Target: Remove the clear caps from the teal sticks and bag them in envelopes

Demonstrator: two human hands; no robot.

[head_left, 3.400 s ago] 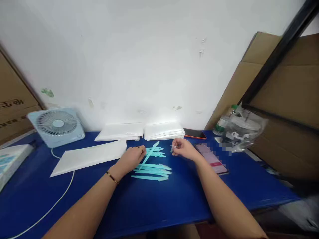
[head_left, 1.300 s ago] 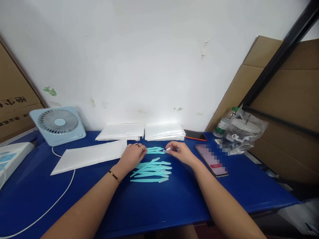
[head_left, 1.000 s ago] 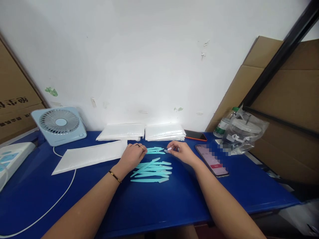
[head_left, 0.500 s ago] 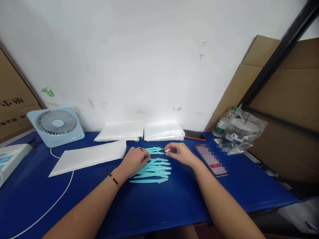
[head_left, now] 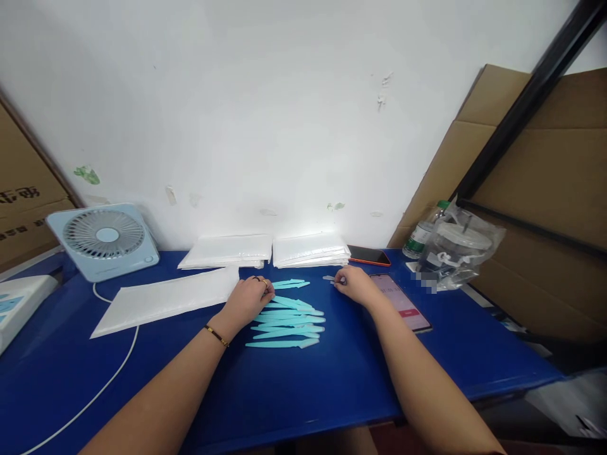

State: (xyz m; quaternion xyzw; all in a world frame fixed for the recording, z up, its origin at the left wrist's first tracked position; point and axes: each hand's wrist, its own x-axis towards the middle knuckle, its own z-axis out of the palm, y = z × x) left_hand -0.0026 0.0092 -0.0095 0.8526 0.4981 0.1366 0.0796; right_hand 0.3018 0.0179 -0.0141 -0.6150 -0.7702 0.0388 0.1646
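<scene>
Teal eyebrow razors [head_left: 284, 344] lie in a loose row in front of me, several of them with their blade ends to the right. Two more razors [head_left: 290, 284] sit a little apart at the back. My left hand [head_left: 246, 300] is closed at the left ends of the row, its fingertips pinching the handle of a razor. To the right of the row, my right hand [head_left: 355, 285] rests low over the table with thumb and fingers together. Small clear plastic pieces [head_left: 328, 278] show at its fingertips; whether it grips one is hidden.
Stacks of white padded envelopes [head_left: 227, 249] stand by the wall, and a single envelope [head_left: 165, 300] lies at left. A blue fan [head_left: 108, 237] and its cable are farther left. At right are a phone [head_left: 410, 309], a red-edged phone [head_left: 370, 255] and a bagged cup [head_left: 459, 246].
My right hand has moved right, away from the back razors, to the clear pieces. My left hand has shifted slightly left, and the razors near its fingers have spread out differently.
</scene>
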